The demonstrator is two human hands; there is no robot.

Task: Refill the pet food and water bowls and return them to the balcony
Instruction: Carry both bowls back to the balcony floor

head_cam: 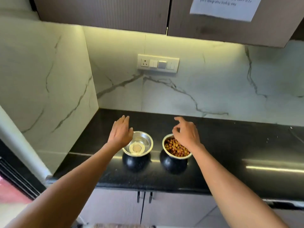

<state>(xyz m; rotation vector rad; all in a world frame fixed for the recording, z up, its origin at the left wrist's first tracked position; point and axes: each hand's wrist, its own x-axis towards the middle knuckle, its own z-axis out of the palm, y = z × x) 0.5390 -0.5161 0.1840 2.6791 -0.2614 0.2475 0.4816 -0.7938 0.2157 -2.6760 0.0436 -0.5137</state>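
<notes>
Two steel bowls stand upright, mouths up, side by side near the front edge of the black table (230, 145), toward its left end. The left bowl (139, 145) looks to hold clear water. The right bowl (174, 148) is full of brown and yellow kibble (175, 148). The left hand (120, 131) hovers over the left bowl's left rim, fingers open and straight, gripping nothing. The right hand (186, 133) hangs over the right bowl's far rim, fingers loosely curled, empty. Behind, a switch panel (158, 63) sits on the marble wall.
</notes>
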